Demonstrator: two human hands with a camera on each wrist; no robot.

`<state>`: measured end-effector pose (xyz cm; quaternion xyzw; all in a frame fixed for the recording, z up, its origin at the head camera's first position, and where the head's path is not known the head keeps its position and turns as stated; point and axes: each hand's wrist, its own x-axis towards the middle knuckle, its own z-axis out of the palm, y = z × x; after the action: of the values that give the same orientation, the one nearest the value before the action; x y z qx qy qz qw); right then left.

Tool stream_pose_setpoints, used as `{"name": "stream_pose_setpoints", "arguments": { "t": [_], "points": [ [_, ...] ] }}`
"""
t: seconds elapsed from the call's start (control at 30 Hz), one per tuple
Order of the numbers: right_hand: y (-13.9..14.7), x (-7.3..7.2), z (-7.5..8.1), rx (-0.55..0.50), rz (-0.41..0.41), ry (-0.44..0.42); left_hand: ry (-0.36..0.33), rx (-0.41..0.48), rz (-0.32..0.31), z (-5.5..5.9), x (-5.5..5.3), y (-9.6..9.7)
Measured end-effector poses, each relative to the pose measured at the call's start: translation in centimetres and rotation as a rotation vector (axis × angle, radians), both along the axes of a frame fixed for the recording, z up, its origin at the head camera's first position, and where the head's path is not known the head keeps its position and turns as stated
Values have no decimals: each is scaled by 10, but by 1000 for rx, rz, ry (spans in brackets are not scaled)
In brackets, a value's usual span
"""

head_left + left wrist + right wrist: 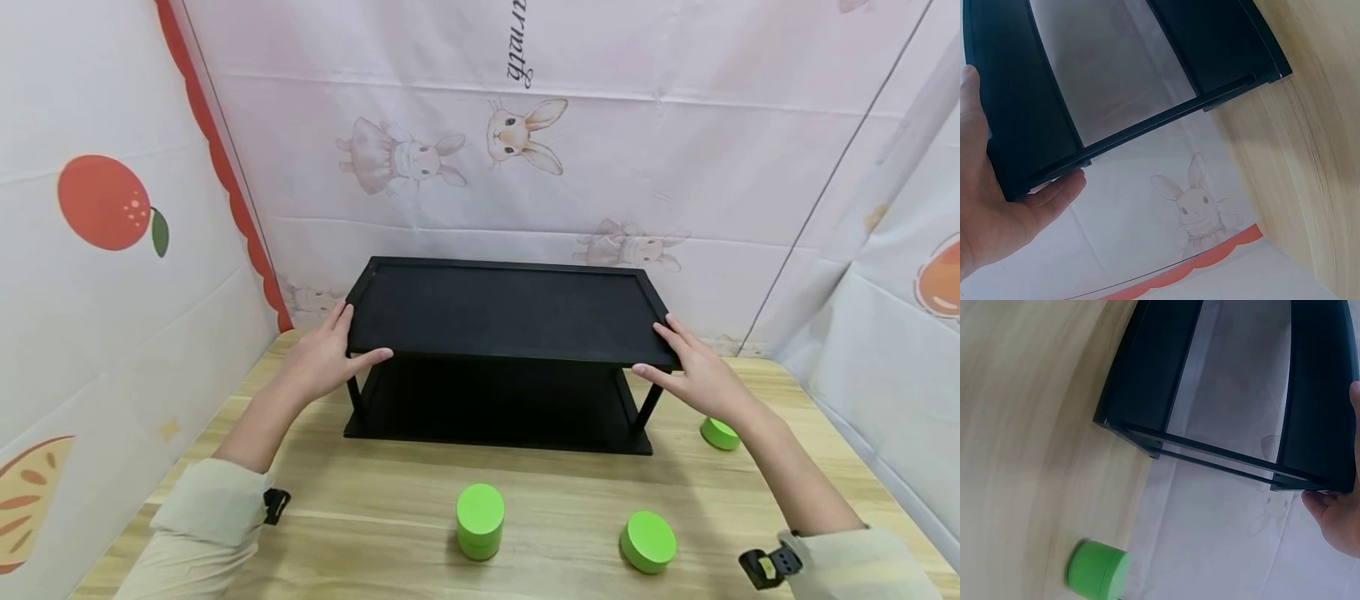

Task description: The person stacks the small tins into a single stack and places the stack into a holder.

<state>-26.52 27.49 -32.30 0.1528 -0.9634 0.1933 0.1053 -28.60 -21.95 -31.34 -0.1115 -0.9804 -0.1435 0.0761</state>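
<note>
A black two-tier shelf [510, 310] stands on the wooden table, its upper board joined to the lower board [487, 408] by thin posts. The left hand [318, 358] grips the upper board's left end, thumb at the front edge. In the left wrist view, that hand's fingers [1054, 190] lie along the end of the board. At the opposite end, the right hand [701, 371] holds the same board, thumb also in front. The right wrist view shows its fingertips [1319, 503] against the board's end.
In front of the shelf are two green cylinders, a taller one [480, 522] and another [648, 542] to its right. A third green cylinder [720, 434] sits near the right forearm. Printed cloth [465, 208] hangs behind and at both sides of the table [375, 508].
</note>
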Motion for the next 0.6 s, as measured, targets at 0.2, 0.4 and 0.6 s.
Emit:
{"name": "stream_pose_setpoints", "arguments": {
  "t": [0.2, 0.4, 0.6],
  "points": [
    [0, -2, 1, -6, 2, 7, 8, 4, 0, 1, -1, 0],
    [0, -4, 1, -11, 1, 0, 6, 9, 1, 0, -3, 1],
    [0, -5, 0, -8, 1, 5, 2, 8, 1, 0, -5, 1]
  ]
}}
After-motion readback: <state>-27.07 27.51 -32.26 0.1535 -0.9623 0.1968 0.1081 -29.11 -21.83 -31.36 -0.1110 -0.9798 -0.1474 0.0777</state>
